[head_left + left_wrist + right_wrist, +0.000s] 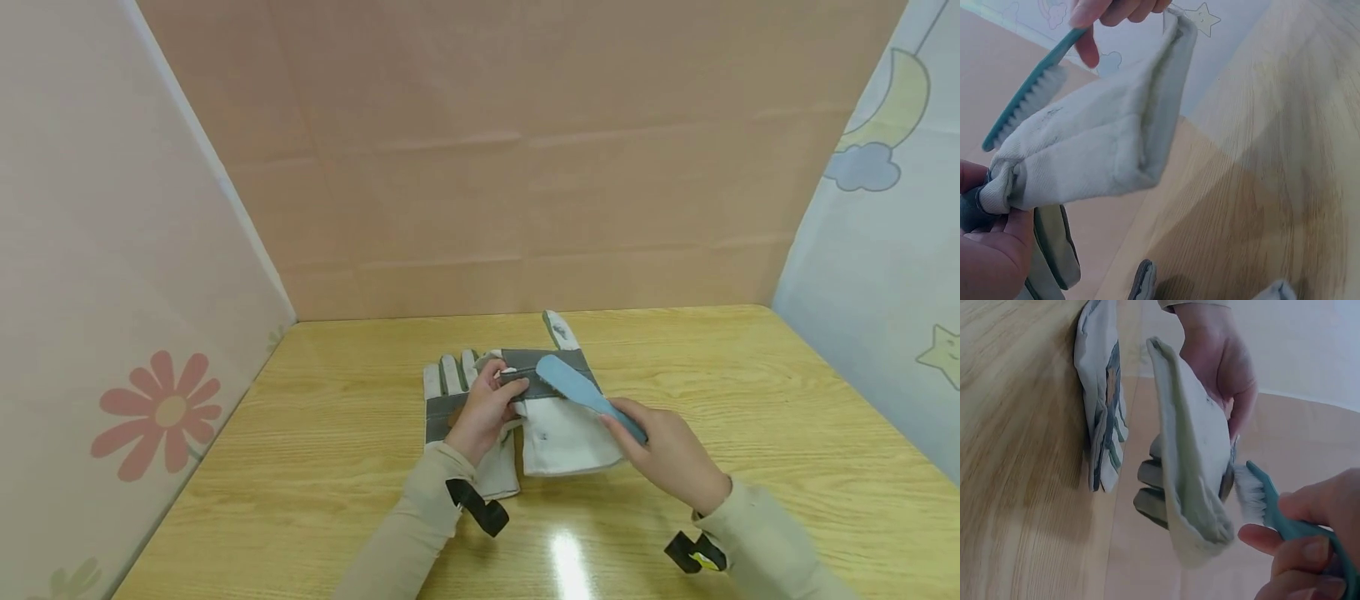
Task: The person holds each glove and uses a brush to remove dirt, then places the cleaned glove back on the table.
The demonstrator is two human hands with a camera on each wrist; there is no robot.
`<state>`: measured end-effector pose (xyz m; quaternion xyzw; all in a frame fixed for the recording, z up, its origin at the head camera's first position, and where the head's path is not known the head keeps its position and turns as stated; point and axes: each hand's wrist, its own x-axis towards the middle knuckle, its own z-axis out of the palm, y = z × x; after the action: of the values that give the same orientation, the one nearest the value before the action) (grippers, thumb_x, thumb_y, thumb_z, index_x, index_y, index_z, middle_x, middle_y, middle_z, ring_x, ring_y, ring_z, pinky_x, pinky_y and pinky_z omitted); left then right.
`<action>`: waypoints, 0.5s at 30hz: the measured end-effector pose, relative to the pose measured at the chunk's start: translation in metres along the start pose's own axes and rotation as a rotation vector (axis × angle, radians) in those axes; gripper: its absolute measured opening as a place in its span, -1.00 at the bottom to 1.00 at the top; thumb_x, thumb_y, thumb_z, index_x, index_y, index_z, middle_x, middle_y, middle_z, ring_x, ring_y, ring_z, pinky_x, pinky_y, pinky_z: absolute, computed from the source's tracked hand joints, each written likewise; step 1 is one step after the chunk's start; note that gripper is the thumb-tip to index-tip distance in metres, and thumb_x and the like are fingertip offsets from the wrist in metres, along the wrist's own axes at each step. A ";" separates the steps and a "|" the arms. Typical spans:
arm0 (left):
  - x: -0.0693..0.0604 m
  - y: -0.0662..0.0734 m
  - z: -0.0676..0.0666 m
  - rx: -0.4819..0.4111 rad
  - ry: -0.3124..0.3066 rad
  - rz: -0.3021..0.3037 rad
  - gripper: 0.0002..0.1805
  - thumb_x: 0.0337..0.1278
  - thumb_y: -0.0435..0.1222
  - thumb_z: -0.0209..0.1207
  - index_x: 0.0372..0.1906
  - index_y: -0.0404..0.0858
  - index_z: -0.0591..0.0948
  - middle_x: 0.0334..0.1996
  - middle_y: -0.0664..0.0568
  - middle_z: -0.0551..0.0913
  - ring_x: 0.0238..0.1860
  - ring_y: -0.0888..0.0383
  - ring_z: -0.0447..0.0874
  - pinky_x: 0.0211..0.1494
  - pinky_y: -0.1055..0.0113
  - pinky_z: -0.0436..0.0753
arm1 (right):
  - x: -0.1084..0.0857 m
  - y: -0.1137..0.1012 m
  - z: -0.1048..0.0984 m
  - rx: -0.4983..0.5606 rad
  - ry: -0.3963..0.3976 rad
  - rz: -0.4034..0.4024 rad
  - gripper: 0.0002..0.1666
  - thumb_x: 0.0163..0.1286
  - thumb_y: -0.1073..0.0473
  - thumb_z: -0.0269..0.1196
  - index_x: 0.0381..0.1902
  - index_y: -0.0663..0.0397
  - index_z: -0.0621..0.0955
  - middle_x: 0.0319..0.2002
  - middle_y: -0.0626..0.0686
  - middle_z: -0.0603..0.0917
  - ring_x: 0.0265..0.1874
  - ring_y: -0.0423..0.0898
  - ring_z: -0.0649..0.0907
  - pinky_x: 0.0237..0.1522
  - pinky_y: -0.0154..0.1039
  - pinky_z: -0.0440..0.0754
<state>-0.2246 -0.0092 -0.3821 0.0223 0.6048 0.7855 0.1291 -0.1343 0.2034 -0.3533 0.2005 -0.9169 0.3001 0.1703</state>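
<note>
A white work glove with a grey band (573, 437) is held up off the table, its cuff toward the person. My left hand (487, 408) pinches this glove at its left edge, by the grey band. In my right hand (667, 454) is the handle of a blue brush (573, 383) with white bristles (1250, 494). The bristles face the glove's grey band and cuff; whether they touch it I cannot tell. A second, matching glove (498, 475) lies on the table under my left hand, partly hidden by it.
The wooden table (322, 467) reaches back to a plain tan backdrop (525, 167). A panel with a pink flower (171, 410) stands on the left, and one with a moon and cloud (862, 167) on the right. Each wrist carries a black strap mount (480, 508).
</note>
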 end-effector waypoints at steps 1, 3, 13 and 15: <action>0.000 0.000 -0.001 -0.001 0.008 0.003 -0.75 0.24 -0.42 0.06 -0.34 -0.11 0.22 -0.40 0.12 0.36 -0.48 0.28 0.36 -0.44 0.44 0.31 | -0.001 0.001 -0.001 -0.003 0.000 0.002 -0.77 0.35 0.22 0.16 -0.09 0.19 0.61 -0.74 -0.22 0.32 -0.80 -0.45 0.15 -0.71 -0.44 0.26; 0.000 0.000 -0.002 -0.003 0.014 0.007 -0.75 0.24 -0.42 0.05 -0.34 -0.11 0.21 -0.41 0.12 0.34 -0.48 0.28 0.34 -0.44 0.45 0.29 | -0.002 0.002 -0.003 -0.006 0.002 0.012 -0.78 0.35 0.22 0.15 -0.10 0.18 0.61 -0.75 -0.22 0.32 -0.81 -0.44 0.15 -0.72 -0.44 0.25; -0.003 0.000 0.001 0.008 -0.029 -0.015 -0.75 0.25 -0.42 0.04 -0.35 -0.11 0.20 -0.35 0.10 0.38 -0.45 0.25 0.39 -0.45 0.43 0.35 | 0.002 -0.001 0.004 0.035 0.004 0.024 -0.73 0.37 0.19 0.14 -0.06 0.22 0.59 -0.72 -0.18 0.39 -0.79 -0.44 0.16 -0.70 -0.44 0.26; -0.003 -0.001 0.001 0.005 -0.032 -0.018 -0.75 0.25 -0.42 0.05 -0.34 -0.11 0.21 -0.34 0.09 0.39 -0.44 0.26 0.40 -0.44 0.44 0.36 | 0.002 -0.001 0.006 0.024 0.005 0.021 -0.74 0.36 0.19 0.15 -0.08 0.20 0.60 -0.65 -0.16 0.49 -0.77 -0.44 0.18 -0.67 -0.44 0.27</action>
<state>-0.2216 -0.0083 -0.3819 0.0297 0.6049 0.7822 0.1458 -0.1366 0.1985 -0.3559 0.1922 -0.9148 0.3134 0.1671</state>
